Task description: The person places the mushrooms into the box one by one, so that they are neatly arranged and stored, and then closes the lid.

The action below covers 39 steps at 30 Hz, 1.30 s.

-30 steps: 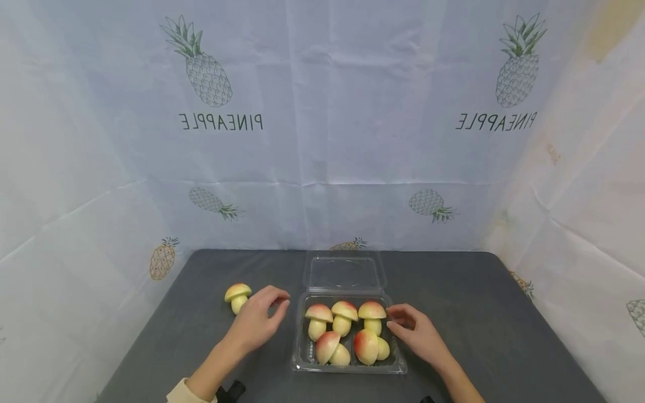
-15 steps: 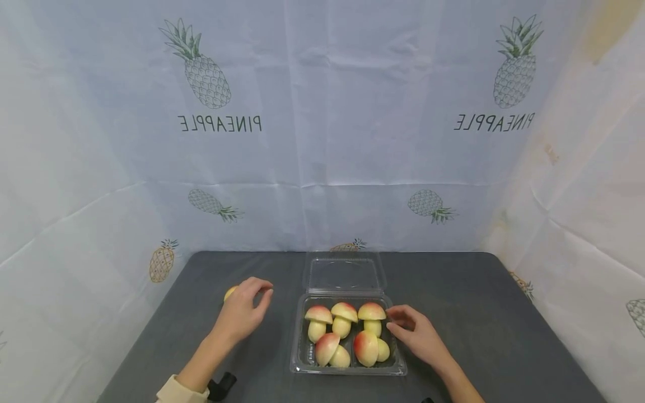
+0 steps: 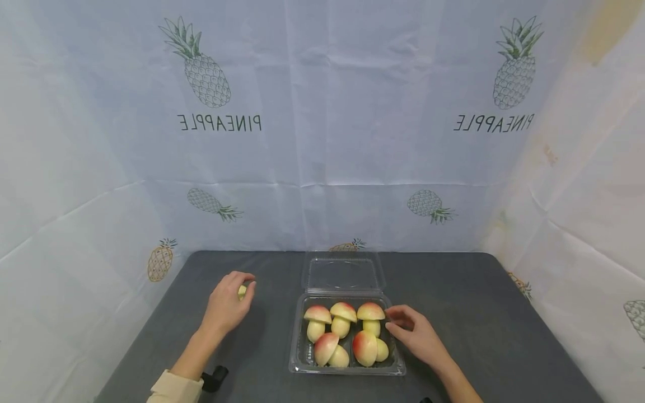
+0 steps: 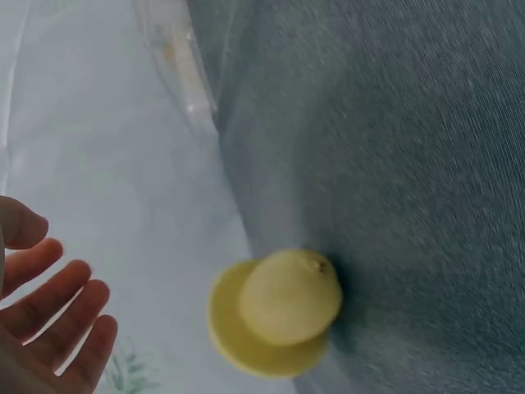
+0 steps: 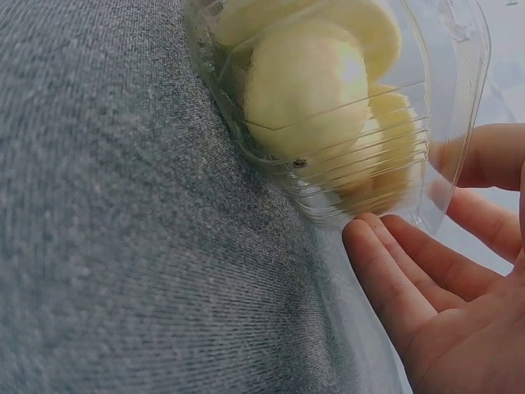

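I'm hovering the left hand (image 3: 224, 305) near the loose mushroom (image 4: 283, 305), its fingers parting around nothing; the mushroom is lying on the table (image 3: 484, 313), apart from the fingertips. My right hand (image 3: 417, 331), fingers relaxing, is touching the clear container (image 3: 347, 370).

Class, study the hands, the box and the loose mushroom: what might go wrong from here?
The rounded, loose mushroom might roll if the left hand bumps it. The right hand touches the box, so a push might shift it. Five mushrooms crowd the box; another could fit tightly.
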Available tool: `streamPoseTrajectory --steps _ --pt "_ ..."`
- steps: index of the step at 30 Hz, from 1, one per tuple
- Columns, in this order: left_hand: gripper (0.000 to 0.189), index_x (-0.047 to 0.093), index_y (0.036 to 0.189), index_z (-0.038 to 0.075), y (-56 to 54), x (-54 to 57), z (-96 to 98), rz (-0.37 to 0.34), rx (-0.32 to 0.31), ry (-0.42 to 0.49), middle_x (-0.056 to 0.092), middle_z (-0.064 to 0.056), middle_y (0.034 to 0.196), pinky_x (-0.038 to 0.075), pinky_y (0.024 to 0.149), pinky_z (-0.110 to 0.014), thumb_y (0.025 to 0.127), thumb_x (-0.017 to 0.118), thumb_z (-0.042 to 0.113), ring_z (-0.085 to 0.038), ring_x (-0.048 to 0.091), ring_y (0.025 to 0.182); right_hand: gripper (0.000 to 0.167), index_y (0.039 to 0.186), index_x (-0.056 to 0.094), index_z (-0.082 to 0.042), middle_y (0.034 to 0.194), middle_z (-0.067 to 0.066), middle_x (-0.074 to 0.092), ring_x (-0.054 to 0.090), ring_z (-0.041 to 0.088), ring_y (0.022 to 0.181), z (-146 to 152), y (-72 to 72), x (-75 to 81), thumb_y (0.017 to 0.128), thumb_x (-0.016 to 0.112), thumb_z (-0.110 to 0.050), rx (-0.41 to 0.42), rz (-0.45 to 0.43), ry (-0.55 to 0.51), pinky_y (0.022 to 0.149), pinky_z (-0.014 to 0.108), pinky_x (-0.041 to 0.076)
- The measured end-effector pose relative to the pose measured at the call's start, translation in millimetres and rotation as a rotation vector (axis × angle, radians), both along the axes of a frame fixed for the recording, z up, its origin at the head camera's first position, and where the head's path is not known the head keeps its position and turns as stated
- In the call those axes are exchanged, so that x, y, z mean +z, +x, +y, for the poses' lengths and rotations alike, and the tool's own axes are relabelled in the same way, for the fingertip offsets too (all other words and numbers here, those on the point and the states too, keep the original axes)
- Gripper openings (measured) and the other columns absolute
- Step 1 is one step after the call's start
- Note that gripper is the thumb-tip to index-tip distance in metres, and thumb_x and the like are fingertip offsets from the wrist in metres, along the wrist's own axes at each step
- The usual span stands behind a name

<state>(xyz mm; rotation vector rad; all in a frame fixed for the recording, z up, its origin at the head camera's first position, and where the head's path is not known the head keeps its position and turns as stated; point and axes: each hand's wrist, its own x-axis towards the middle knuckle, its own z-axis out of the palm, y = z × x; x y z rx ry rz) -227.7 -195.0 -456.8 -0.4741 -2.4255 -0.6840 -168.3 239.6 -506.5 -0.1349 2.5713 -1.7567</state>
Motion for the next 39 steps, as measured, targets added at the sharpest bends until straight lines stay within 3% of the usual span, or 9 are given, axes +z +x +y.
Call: streamPoseTrajectory --steps 7,16,23,29,39 --pt "0.018 0.071 0.110 0.000 -8.9 -8.3 -14.6 -0.082 0.054 0.032 0.068 -0.017 0.108 0.049 0.090 -0.060 0.093 0.072 0.007 -0.041 0.061 0.106 0.034 0.125 0.065 -0.005 0.125 0.014 0.065 0.065 0.028 0.108 0 -0.3 -0.3 0.094 0.074 -0.019 -0.005 0.001 0.005 0.081 0.029 0.057" --pt "0.026 0.068 0.118 -0.003 -13.9 -18.9 -27.6 -0.193 0.097 0.041 0.062 -0.024 0.118 0.045 0.094 -0.064 0.096 0.069 0.013 -0.046 0.055 0.115 0.034 0.124 0.066 -0.006 0.124 0.013 0.065 0.065 0.026 0.107 1 -0.5 -2.3 0.094 0.074 -0.019 -0.009 0.006 0.013 0.081 0.030 0.057" --pt "0.037 0.062 0.128 -0.005 -14.7 -26.8 -34.5 -0.322 0.108 0.065 0.053 -0.030 0.132 0.041 0.098 -0.068 0.099 0.065 0.018 -0.050 0.047 0.123 0.034 0.125 0.065 -0.006 0.125 0.014 0.065 0.065 0.026 0.107 1 -0.4 -2.1 0.095 0.073 -0.020 -0.002 0.002 0.010 0.081 0.030 0.057" --pt "0.041 0.060 0.133 -0.005 -17.4 -36.2 -38.1 -0.401 0.120 0.082 0.051 -0.029 0.135 0.044 0.095 -0.065 0.100 0.065 0.019 -0.048 0.046 0.124 0.034 0.125 0.065 -0.006 0.126 0.014 0.065 0.065 0.027 0.108 1 -0.7 -2.0 0.095 0.073 -0.020 -0.003 -0.005 0.011 0.081 0.030 0.057" --pt "0.046 0.057 0.136 -0.004 -20.3 -46.3 -41.7 -0.468 0.107 0.139 0.051 -0.028 0.135 0.045 0.094 -0.060 0.100 0.067 0.023 -0.044 0.050 0.121 0.034 0.125 0.065 -0.006 0.125 0.014 0.065 0.065 0.028 0.109 2 -0.7 -2.5 0.095 0.073 -0.020 -0.001 -0.002 0.015 0.081 0.030 0.057"
